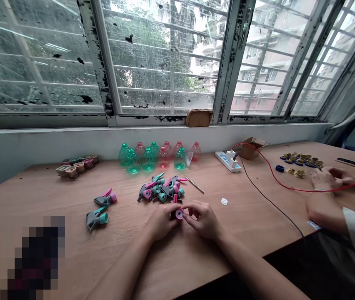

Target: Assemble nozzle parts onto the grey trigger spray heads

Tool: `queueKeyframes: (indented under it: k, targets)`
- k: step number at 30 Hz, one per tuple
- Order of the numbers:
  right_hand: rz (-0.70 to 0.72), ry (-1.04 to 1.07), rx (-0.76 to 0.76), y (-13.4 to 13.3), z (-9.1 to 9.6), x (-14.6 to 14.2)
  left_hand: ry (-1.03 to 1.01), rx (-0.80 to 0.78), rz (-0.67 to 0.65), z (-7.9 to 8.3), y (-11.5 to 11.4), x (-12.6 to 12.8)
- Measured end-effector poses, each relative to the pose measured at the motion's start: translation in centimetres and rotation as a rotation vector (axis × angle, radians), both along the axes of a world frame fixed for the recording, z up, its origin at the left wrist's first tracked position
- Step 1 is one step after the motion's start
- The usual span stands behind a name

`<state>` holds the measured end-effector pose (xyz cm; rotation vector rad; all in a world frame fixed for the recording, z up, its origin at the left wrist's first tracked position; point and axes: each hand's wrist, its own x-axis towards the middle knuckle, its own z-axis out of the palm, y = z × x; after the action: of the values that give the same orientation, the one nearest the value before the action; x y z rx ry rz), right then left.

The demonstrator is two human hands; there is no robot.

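Observation:
Between my two hands is a spray bottle trigger head (pixel 179 214) with a pink collar, its round opening turned toward me. My left hand (pixel 164 221) is wrapped round its dark body, which the fingers mostly hide. At the collar's right side, the fingertips of my right hand (pixel 203 220) are closed in a pinch. Just beyond lies a pile of grey trigger heads (pixel 161 188) with pink and teal parts. Two more trigger heads, one pink-collared (pixel 105 198) and one teal-collared (pixel 96 218), lie to the left.
Green and pink clear bottles (pixel 148 160) stand by the wall. A metal rod (pixel 194 184), a white disc (pixel 224 201) and a power strip (pixel 228 161) with cables lie rightward. Small stacked pieces (pixel 76 166) sit back left. Another person's hands (pixel 327 179) work near brass-coloured parts (pixel 302 159).

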<state>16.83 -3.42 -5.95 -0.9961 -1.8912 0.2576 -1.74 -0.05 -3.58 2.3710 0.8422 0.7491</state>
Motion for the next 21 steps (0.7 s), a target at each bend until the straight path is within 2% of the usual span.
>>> queueKeyframes:
  k: [11,17,21]
  targets:
    - [0.066,-0.08,-0.111,0.2,0.1,-0.2,0.011,-0.064,0.063,-0.9,0.4,-0.1]
    - [0.048,-0.007,-0.162,0.3,-0.1,0.3,-0.007,-0.013,0.025,-0.6,0.2,-0.3]
    - [-0.04,0.111,-0.132,0.6,-0.1,1.2,-0.054,0.086,0.093,-0.3,0.2,-0.6]
